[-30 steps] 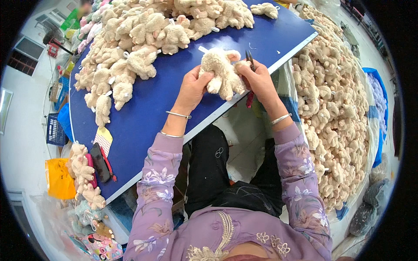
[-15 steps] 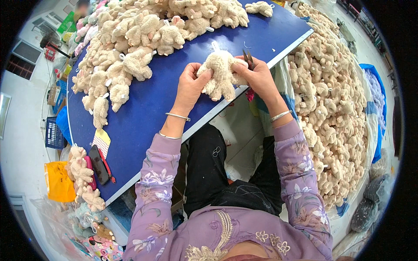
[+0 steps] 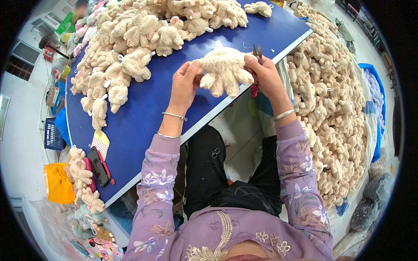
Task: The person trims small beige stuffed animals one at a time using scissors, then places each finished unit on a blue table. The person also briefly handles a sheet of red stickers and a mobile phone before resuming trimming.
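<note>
A cream plush toy (image 3: 224,65) is stretched sideways between my two hands above the table's near edge, its stubby limbs pointing down toward me and a white loop at its top. My left hand (image 3: 183,85) is closed, pinching the toy's left side between thumb and fingers. On the other side, my right hand (image 3: 269,78) pinches the toy with thumb and fingers. A pair of scissors (image 3: 257,50) is also tucked in that hand, dark blades pointing up and away; something red shows below the fingers, perhaps their wrapped handle.
Similar plush toys (image 3: 143,32) are heaped across the far side of the blue table (image 3: 161,93). A large sack (image 3: 331,108) full of them stands on the right. A phone (image 3: 99,167) and a dotted yellow card (image 3: 101,140) lie at the table's left edge. Another person is far back left.
Both hands have spread farther apart, pulling the toy wider, and it is tipped so its limbs fan out below. The scissors have shifted slightly right with my right hand.
</note>
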Tool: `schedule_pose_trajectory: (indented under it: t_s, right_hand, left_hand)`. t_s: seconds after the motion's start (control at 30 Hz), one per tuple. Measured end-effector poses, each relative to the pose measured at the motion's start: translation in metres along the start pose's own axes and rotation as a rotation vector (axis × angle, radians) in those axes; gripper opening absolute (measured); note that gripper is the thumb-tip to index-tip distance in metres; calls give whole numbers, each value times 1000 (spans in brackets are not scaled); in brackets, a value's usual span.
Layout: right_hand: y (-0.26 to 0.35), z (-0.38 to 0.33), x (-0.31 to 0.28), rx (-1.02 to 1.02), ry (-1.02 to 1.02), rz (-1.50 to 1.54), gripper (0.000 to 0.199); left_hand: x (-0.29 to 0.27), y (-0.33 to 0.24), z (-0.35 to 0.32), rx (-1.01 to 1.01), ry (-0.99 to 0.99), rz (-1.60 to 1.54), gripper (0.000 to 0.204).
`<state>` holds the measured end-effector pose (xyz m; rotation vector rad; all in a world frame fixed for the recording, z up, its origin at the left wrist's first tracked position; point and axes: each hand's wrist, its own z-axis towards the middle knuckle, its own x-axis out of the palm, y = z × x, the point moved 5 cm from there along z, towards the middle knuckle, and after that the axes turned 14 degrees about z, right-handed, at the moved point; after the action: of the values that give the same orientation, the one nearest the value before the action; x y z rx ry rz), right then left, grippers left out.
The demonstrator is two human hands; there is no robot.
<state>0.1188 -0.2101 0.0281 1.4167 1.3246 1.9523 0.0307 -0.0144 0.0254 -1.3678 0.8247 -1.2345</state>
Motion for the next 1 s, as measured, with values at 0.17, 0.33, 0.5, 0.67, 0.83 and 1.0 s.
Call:
schedule_pose_trajectory:
  t_s: [0.17,0.33,0.5,0.67,0.83,1.0]
  right_hand:
    - [-7,-1,8,36,71,4,25]
    - [-16,-3,17,-10,12,-8,25]
    - [-7,-2,12,-136,-60,-211,20]
    - [-4,-24,49,-306,111,-536,25]
    - [-19,-12,33,-290,14,-380,23]
    - [-21,-11,22,137,-90,-68,24]
  left_hand:
    - [15,8,-7,-69,278,-7,34]
    - [34,6,-14,-61,279,48,31]
    - [5,11,-1,-70,146,-88,30]
    - [-6,14,0,-88,62,-123,23]
    - [9,4,-2,109,-35,171,18]
    - [14,-3,-10,246,-87,467,24]
